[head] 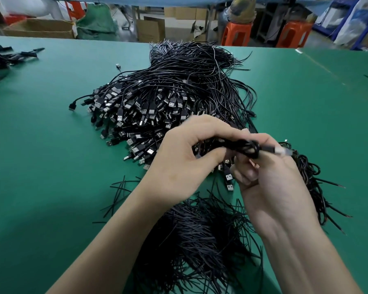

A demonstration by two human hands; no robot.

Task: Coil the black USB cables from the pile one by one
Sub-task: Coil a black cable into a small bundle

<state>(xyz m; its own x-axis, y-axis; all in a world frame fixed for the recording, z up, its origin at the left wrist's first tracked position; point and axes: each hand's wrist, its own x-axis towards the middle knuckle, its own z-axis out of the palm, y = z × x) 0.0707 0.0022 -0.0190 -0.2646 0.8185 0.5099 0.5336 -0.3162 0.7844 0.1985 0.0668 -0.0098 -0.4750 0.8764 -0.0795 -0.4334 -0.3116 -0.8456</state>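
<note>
Head view shows both hands meeting over the near end of the pile [168, 96] of black USB cables, which runs from the middle of the green table [51, 145] toward its far edge. Between them hangs one coiled cable [250, 147], held clear of the table. The left hand [185, 158] has its fingers curled, pinching the coil's left end. The right hand [272, 183] pinches the right end, just behind the plug [282, 150].

The coil's long axis lies left to right, roughly along the near edge, and the plug points toward the right edge. A heap of wound cables [312, 181] lies just beyond it on that side, nearer the right hand. Thin black strands [200, 236], probably ties, lie at the near edge under the wrists. I judge the next move goes one of those two ways.
</note>
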